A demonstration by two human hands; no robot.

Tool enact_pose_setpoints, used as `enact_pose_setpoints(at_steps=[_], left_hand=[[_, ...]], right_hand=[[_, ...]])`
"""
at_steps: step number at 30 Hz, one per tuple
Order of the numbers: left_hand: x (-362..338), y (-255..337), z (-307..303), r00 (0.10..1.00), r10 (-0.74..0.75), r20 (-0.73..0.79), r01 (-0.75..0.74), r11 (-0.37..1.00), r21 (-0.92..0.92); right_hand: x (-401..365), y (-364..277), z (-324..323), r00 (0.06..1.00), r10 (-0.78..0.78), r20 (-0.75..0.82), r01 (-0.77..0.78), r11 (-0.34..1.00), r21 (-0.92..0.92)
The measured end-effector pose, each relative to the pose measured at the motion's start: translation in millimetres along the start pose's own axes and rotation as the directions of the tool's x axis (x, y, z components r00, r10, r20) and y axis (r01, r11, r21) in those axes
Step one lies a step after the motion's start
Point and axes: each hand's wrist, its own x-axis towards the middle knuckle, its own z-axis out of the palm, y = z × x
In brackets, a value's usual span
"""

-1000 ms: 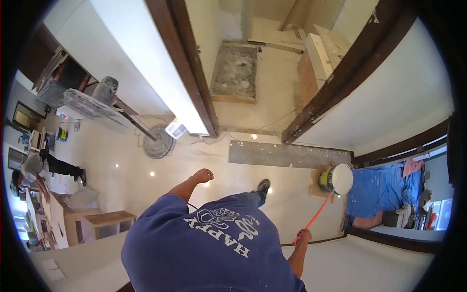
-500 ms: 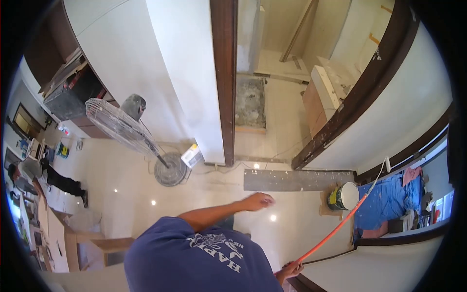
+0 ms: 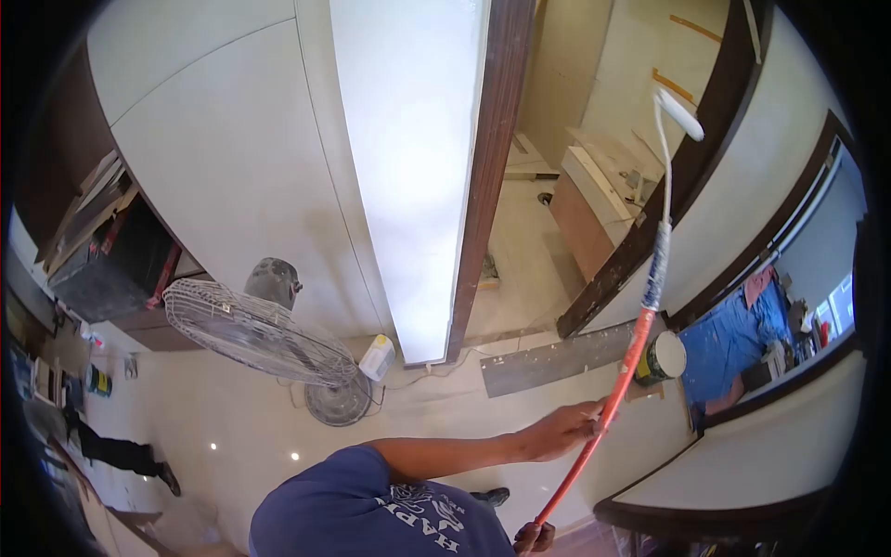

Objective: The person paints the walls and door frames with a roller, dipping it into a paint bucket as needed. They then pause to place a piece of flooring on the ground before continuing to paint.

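A long orange pole [image 3: 631, 357] slants up from the bottom centre, with a white paint roller [image 3: 679, 115] on a bent wire at its top end. Around the middle of the pole my left hand [image 3: 564, 431] is closed. Lower down, near the bottom edge, my right hand [image 3: 534, 537] grips the pole's lower part. The roller is in the air in front of the dark door frame [image 3: 710, 153], touching no wall that I can make out. Right of the pole, a paint bucket [image 3: 661, 358] stands on the floor.
A standing fan [image 3: 260, 330] and a white jug [image 3: 377, 358] are by the white wall at left. A grey board [image 3: 548, 360] lies across the doorway. Blue sheeting [image 3: 733, 334] is at right. Another person's legs [image 3: 121, 452] show at far left.
My left hand has moved right, from empty air onto the pole. The roller has risen and swung away from the right-hand side, and the view has turned.
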Motion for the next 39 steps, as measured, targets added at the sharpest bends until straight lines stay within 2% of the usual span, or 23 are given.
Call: enact_pose_setpoints(at_steps=[1, 2, 5, 7, 8, 9, 12, 14, 16, 19, 25, 30, 34, 37, 39], left_hand=[[-15, 12, -4, 1.0, -0.027, -0.007, 0.026, 0.998, -0.062], [-29, 23, -8, 0.999, -0.011, -0.049, 0.009, 0.999, -0.048], [-73, 38, -17, 0.981, -0.032, -0.189, 0.03, 0.999, -0.017], [-97, 38, -24, 0.953, -0.047, -0.299, 0.052, 0.999, 0.007], [-108, 33, -29, 0.944, -0.045, -0.326, 0.053, 0.998, 0.017], [-119, 33, -34, 0.931, -0.003, -0.366, 0.046, 0.993, 0.11], [-142, 28, -48, 0.86, -0.003, -0.511, 0.037, 0.998, 0.057], [-149, 19, -60, 0.823, 0.004, -0.568, 0.009, 1.0, 0.019], [-149, 27, -65, 0.786, -0.017, -0.618, 0.047, 0.998, 0.032], [-144, 23, -77, 0.76, -0.023, -0.649, 0.082, 0.995, 0.061], [-131, 19, -96, 0.744, -0.077, -0.664, 0.13, 0.991, 0.032], [-135, 1, -93, 0.72, -0.124, -0.683, 0.158, 0.987, -0.012], [-147, -43, -93, 0.707, -0.213, -0.675, 0.217, 0.973, -0.08], [-159, -69, -92, 0.69, -0.272, -0.671, 0.262, 0.958, -0.119], [-166, -90, -92, 0.689, -0.313, -0.653, 0.281, 0.947, -0.157]], right_hand=[[-13, -1, 5, 0.999, -0.035, -0.013, 0.035, 0.999, 0.022], [-23, 5, 2, 0.999, -0.003, 0.054, 0.002, 1.0, 0.03], [-41, 41, -14, 0.96, -0.062, 0.272, 0.085, 0.993, -0.075], [-49, 21, -5, 0.947, 0.037, 0.32, -0.011, 0.997, -0.082], [-51, 30, -6, 0.934, 0.031, 0.356, -0.001, 0.997, -0.083], [-52, 41, -7, 0.919, 0.026, 0.392, 0.007, 0.996, -0.084], [-55, 28, -1, 0.86, 0.003, 0.509, 0.035, 0.997, -0.064], [-53, 22, -1, 0.819, 0.034, 0.573, 0.035, 0.993, -0.11], [-47, 32, -5, 0.778, 0.072, 0.625, 0.038, 0.986, -0.162], [-37, 33, 1, 0.781, -0.019, 0.624, 0.167, 0.97, -0.179], [-27, 48, 9, 0.802, -0.06, 0.594, 0.244, 0.941, -0.234], [-29, 51, -4, 0.805, -0.021, 0.593, 0.257, 0.913, -0.317], [-42, 72, -28, 0.797, 0.104, 0.596, 0.187, 0.895, -0.406], [-54, 85, -44, 0.802, 0.125, 0.584, 0.214, 0.853, -0.476], [-59, 87, -54, 0.796, 0.204, 0.569, 0.148, 0.847, -0.511]])
